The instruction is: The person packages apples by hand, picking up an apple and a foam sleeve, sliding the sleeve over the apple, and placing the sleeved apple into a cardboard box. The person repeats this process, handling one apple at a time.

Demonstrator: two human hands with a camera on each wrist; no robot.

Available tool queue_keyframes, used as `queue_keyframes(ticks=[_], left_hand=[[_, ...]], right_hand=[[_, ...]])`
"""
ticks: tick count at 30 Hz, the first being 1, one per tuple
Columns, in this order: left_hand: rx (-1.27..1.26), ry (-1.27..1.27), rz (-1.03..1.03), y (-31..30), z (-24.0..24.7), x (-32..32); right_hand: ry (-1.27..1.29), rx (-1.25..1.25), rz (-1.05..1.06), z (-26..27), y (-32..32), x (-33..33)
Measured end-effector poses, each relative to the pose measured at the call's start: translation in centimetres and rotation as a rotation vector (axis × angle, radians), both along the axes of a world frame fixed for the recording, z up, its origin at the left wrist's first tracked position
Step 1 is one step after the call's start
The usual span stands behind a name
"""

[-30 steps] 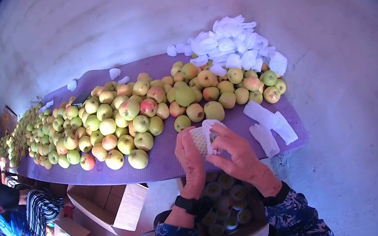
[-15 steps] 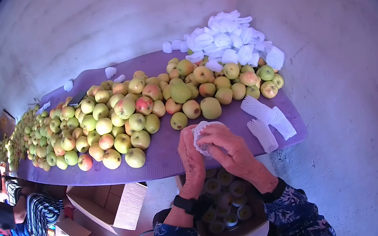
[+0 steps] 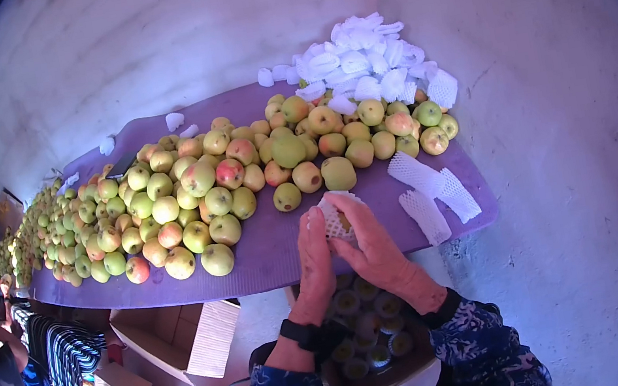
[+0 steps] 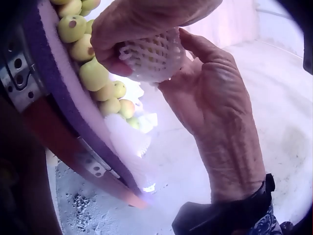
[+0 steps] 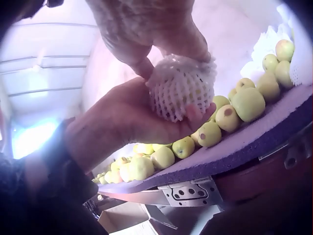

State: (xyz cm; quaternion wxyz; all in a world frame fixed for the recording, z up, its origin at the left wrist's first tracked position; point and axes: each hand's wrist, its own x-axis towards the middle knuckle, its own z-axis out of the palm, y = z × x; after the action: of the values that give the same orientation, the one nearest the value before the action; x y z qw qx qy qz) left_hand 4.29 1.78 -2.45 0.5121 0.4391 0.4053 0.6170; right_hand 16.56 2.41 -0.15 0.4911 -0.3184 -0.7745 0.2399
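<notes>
Where the two hands meet above the near edge of the purple padded tabletop [image 3: 140, 295], they hold a round yellow-green apple [image 5: 193, 92] in a white foam-mesh sleeve [image 5: 162, 93]. The left hand [image 3: 313, 264] cups the fruit from beneath and one side, its fingers curled round the mesh; the right hand [image 3: 383, 252] is partly closed over the other side and top, thumb and fingers spread to the fruit's width and gripping it through the sleeve. The wrapped apple thus lies between the palms, towards the fingertips, just beyond the thumbs and apart from the heap of loose yellow-green and reddish apples [image 3: 199, 179]. In handling, the fruit should prove firm, moderately light and easily bruised, the sleeve soft, stretchy and liable to slip or tear; a broad hold round the apple's middle, with light fingertip pressure on the mesh, would suit both.
</notes>
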Motion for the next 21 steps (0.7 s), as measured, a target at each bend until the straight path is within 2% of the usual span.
queue_keyframes(ticks=[7, 9, 10, 12, 15, 18, 21], left_hand=[[-0.051, -0.203, -0.012, 1.0, -1.6, 0.0], [-0.087, -0.384, -0.054, 0.5, -0.4, 0.1], [-0.105, -0.475, -0.072, 0.3, 0.2, 0.1], [-0.004, -0.454, -0.083, 0.0, 0.0, -0.2], [-0.021, -0.440, -0.072, 0.2, 0.1, -0.5], [-0.036, -0.492, -0.120, 0.1, 0.0, -0.6], [-0.139, -0.609, -0.145, 0.3, 0.2, -0.8]], right_hand=[[-0.112, -0.001, -0.168, 0.0, -0.1, 0.5], [-0.137, 0.037, -0.222, 0.1, -0.4, 0.3], [-0.102, 0.021, -0.192, 0.3, -0.6, 0.4], [-0.031, -0.012, -0.135, 0.4, -0.7, 0.4], [0.136, -0.065, -0.097, 0.0, -0.1, 0.7], [0.199, -0.217, -0.072, 0.5, -0.2, 1.3], [0.107, -0.129, -0.135, 0.2, 0.1, 1.3]])
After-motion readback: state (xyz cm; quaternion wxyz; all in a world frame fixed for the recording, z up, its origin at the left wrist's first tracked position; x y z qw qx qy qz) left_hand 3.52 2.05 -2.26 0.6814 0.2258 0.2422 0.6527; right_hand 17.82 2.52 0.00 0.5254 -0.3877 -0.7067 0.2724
